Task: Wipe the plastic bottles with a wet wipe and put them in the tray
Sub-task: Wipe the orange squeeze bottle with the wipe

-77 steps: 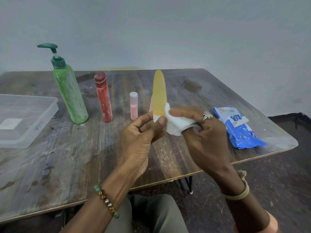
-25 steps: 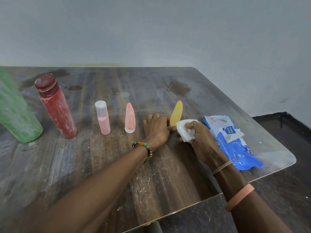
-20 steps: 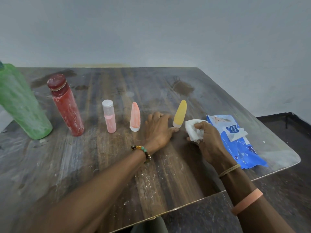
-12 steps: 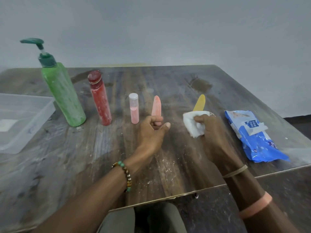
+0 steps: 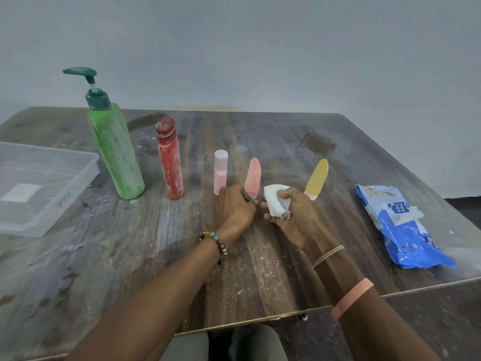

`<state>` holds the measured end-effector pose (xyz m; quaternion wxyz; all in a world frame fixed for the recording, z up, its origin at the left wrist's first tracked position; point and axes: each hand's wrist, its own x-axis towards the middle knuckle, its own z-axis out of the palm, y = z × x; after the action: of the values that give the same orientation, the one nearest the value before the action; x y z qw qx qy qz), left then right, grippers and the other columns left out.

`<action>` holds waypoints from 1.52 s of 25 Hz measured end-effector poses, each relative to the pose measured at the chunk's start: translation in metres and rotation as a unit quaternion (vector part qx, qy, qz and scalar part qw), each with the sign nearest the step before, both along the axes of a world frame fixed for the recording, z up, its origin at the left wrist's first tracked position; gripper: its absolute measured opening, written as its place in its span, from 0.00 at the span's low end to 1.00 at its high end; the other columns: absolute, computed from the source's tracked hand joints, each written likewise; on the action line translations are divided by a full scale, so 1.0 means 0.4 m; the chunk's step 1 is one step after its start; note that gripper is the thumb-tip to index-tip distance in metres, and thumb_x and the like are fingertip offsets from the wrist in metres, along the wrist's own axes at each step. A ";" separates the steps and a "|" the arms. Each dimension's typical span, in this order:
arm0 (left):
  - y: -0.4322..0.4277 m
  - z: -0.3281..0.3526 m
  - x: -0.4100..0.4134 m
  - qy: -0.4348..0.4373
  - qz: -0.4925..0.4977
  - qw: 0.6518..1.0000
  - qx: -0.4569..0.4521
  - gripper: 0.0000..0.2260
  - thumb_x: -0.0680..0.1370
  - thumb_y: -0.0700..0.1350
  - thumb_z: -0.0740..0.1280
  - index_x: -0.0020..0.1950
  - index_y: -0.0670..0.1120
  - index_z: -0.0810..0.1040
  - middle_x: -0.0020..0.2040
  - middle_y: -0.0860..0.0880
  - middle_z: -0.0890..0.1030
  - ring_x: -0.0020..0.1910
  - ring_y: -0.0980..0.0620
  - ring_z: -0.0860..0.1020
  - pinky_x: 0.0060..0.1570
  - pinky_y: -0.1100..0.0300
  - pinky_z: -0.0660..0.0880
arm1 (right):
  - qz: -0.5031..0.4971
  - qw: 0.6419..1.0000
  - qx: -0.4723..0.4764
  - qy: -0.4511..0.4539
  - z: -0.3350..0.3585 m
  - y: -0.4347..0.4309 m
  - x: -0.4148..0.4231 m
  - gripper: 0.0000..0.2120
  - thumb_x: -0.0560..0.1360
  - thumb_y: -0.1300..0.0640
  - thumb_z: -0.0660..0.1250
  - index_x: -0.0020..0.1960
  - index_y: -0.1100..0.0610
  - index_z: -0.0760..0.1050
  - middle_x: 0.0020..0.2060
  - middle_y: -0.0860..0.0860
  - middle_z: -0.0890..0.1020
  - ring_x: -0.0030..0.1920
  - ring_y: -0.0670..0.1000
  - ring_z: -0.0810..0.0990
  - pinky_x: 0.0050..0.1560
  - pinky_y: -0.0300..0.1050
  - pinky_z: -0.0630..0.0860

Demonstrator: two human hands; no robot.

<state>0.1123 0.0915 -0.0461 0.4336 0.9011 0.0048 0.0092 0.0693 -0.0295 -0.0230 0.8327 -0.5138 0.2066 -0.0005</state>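
On table [image 5: 260, 269], white-streaked orange bottle [image 5: 253, 178]

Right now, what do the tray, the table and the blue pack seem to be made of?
Tray: clear, slightly frosted rigid plastic; the table shows through its walls.
Table: wood or wood-look laminate, and the look leaves open which; grain lines run along it, and the finish is matte, worn and smeared.
Blue pack: thin glossy plastic film; it crinkles and catches light.
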 end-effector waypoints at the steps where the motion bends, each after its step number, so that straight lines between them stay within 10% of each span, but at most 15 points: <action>1: -0.001 -0.001 0.001 -0.008 -0.001 1.000 0.017 0.07 0.75 0.46 0.73 0.51 0.49 0.80 0.53 0.49 0.82 0.51 0.46 0.81 0.43 0.54 0.78 | 0.007 1.000 0.010 0.000 -0.002 -0.004 0.005 0.11 0.78 0.62 0.55 0.55 0.66 0.72 0.36 0.58 0.82 0.35 0.55 0.80 0.31 0.44 0.75; 9: -0.006 -0.006 0.002 -0.021 0.011 0.999 0.033 0.04 0.77 0.47 0.71 0.50 0.50 0.80 0.49 0.51 0.82 0.48 0.48 0.81 0.40 0.55 0.76 | 0.052 0.998 0.027 0.000 -0.007 -0.001 0.029 0.13 0.77 0.62 0.54 0.55 0.67 0.73 0.40 0.61 0.80 0.37 0.56 0.80 0.26 0.42 0.73; 18: 0.018 0.017 -0.096 -0.026 -0.055 0.976 -0.211 0.10 0.74 0.50 0.76 0.48 0.55 0.75 0.47 0.57 0.81 0.46 0.56 0.81 0.42 0.61 0.78 | 0.045 0.997 0.043 -0.035 0.071 -0.009 -0.132 0.12 0.78 0.62 0.53 0.53 0.63 0.74 0.46 0.62 0.82 0.39 0.58 0.81 0.31 0.45 0.74; 25: 0.051 0.102 -0.253 0.083 -0.019 0.851 -0.517 0.13 0.71 0.44 0.77 0.53 0.42 0.82 0.47 0.45 0.86 0.43 0.49 0.85 0.46 0.59 0.82 | 0.069 0.990 0.073 -0.098 0.160 0.006 -0.319 0.16 0.71 0.59 0.57 0.57 0.62 0.73 0.59 0.64 0.80 0.46 0.61 0.82 0.36 0.48 0.77; 28: 0.064 0.134 -0.297 0.204 -0.020 0.722 -0.661 0.17 0.68 0.42 0.76 0.53 0.36 0.81 0.49 0.39 0.84 0.46 0.48 0.84 0.46 0.59 0.83 | -0.040 0.986 -0.040 -0.157 0.154 0.032 -0.370 0.14 0.75 0.62 0.62 0.60 0.62 0.76 0.55 0.60 0.83 0.49 0.57 0.82 0.39 0.45 0.79; 30: 0.075 0.157 -0.328 0.251 -0.038 0.667 -0.701 0.17 0.70 0.41 0.74 0.54 0.33 0.80 0.50 0.38 0.82 0.46 0.47 0.83 0.47 0.60 0.82 | -0.149 0.926 -0.293 -0.186 0.143 0.051 -0.392 0.08 0.79 0.59 0.64 0.56 0.52 0.78 0.48 0.50 0.84 0.47 0.48 0.82 0.40 0.41 0.78; 34: 0.090 0.202 -0.389 0.281 -0.053 0.635 -0.718 0.12 0.73 0.40 0.72 0.53 0.34 0.82 0.49 0.39 0.84 0.46 0.49 0.84 0.49 0.58 0.81 | -0.255 0.618 -0.683 -0.295 0.110 0.083 -0.394 0.09 0.77 0.61 0.65 0.54 0.60 0.81 0.43 0.53 0.82 0.41 0.50 0.81 0.38 0.42 0.77; 38: 0.090 0.218 -0.411 0.261 -0.046 0.657 -0.705 0.12 0.73 0.41 0.72 0.54 0.36 0.83 0.51 0.41 0.85 0.45 0.51 0.84 0.49 0.59 0.81 | -0.225 0.620 -0.668 -0.345 0.090 0.123 -0.391 0.14 0.75 0.63 0.68 0.60 0.62 0.80 0.56 0.55 0.82 0.56 0.51 0.80 0.60 0.39 0.75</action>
<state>-0.0523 0.1275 0.0410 0.9199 0.2890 0.0818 -0.2523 -0.0869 0.0195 0.0130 0.2435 -0.8281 -0.0435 -0.5030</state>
